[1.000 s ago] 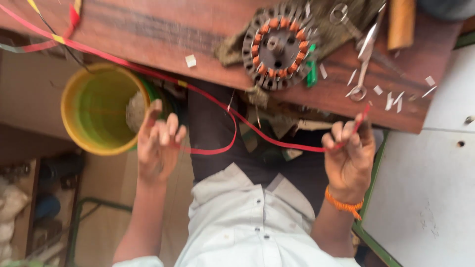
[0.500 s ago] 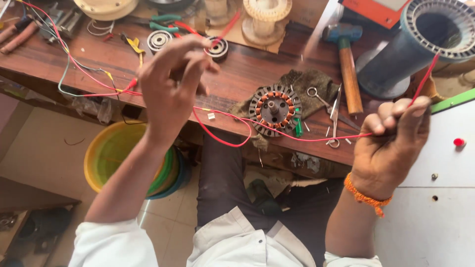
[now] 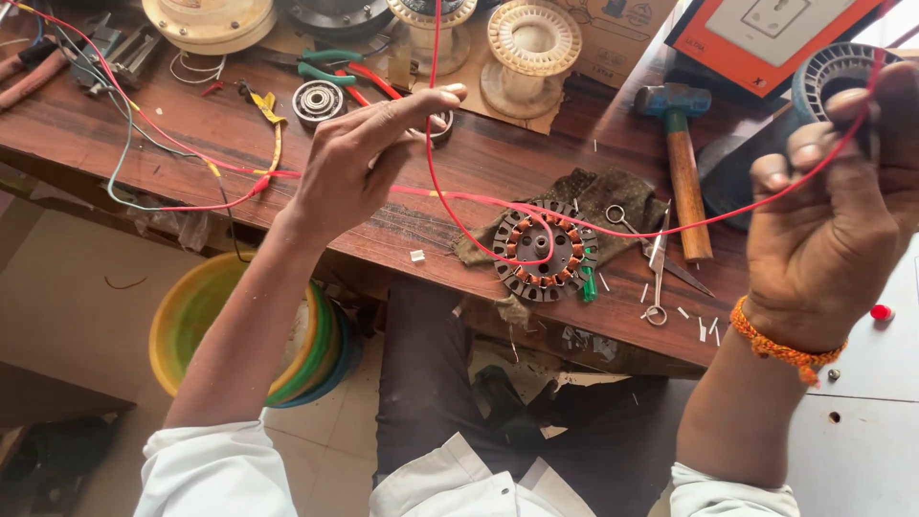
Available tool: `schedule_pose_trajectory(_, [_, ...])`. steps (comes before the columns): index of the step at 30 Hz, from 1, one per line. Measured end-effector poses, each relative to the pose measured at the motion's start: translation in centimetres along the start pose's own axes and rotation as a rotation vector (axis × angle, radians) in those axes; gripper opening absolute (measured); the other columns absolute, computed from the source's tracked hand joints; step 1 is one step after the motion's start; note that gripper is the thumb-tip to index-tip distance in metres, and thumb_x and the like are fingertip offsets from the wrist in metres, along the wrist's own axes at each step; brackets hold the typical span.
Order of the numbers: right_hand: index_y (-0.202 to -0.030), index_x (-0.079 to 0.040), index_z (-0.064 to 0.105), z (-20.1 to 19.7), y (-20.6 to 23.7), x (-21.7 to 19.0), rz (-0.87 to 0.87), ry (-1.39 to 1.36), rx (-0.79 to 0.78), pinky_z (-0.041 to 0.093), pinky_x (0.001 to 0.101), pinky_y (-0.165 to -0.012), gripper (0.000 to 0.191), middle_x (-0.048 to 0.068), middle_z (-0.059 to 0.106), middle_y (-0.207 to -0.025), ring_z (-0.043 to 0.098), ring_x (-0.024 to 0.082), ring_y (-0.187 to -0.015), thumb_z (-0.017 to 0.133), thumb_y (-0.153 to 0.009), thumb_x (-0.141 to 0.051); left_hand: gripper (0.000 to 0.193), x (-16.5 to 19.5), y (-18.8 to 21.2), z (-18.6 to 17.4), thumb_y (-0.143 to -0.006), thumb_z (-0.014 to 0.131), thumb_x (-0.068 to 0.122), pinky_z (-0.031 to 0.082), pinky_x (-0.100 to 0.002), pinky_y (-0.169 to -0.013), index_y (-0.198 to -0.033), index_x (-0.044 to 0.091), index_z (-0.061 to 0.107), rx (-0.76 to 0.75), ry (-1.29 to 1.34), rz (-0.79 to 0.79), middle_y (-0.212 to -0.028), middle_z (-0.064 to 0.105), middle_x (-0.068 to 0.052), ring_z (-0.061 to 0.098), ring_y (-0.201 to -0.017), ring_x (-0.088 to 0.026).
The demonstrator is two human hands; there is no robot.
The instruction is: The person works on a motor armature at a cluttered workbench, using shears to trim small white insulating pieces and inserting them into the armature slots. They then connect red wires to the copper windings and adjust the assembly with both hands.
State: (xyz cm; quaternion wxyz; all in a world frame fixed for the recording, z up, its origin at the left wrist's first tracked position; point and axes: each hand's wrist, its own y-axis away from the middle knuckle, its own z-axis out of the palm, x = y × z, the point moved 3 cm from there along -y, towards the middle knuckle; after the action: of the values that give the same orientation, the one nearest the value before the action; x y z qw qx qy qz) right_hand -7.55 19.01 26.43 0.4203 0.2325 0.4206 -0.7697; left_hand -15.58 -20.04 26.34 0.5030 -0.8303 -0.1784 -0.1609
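Red insulated wire (image 3: 613, 218) ran across the whole view: we held it stretched between both hands above a wooden workbench (image 3: 239, 144). Our left hand (image 3: 359, 158) was raised over the bench, thumb and forefinger closed narrowly on the wire, the other fingers loosely curled. Our right hand (image 3: 833, 220), with an orange thread band (image 3: 780, 345) at its wrist, was closed in a fist round the wire's other end, the strand passing over the knuckles. Between the hands the wire sagged in a loop that lay across a wound stator (image 3: 546, 251), which rested on a dark cloth (image 3: 603, 196) near the bench's front edge. A second run of the wire rose from the left hand to the top of the picture.

Scissors (image 3: 659, 263) lay just beside the stator, a hammer (image 3: 684, 163) beyond them, and white sleeve clippings were scattered over the wood. Pliers (image 3: 330, 65), an empty spool (image 3: 533, 38) and a bearing (image 3: 318, 99) stood further back; a yellow tub (image 3: 206, 306) sat on the floor below.

We judged the risks as follows. A harder pull could drag the light stator off the bench edge, because the loop lay on it. The taut strand could also snag the scissors' handles, or slip from the narrow left-hand pinch.
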Motion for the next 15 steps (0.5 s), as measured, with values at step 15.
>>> schedule_pose_trajectory(15, [-0.098, 0.002, 0.074, 2.9, -5.7, 5.3, -1.19, 1.302, -0.247, 0.049, 0.0377, -0.072, 0.01, 0.012, 0.071, -0.094, 0.063, 0.023, -0.087, 0.082, -0.096, 0.008, 0.024, -6.9, -3.2, 4.2, -0.094, 0.078, 0.0, 0.062, -0.034, -0.085, -0.116, 0.01, 0.076, 0.113, -0.345, 0.313, -0.107, 0.07, -0.003, 0.07, -0.098, -0.024])
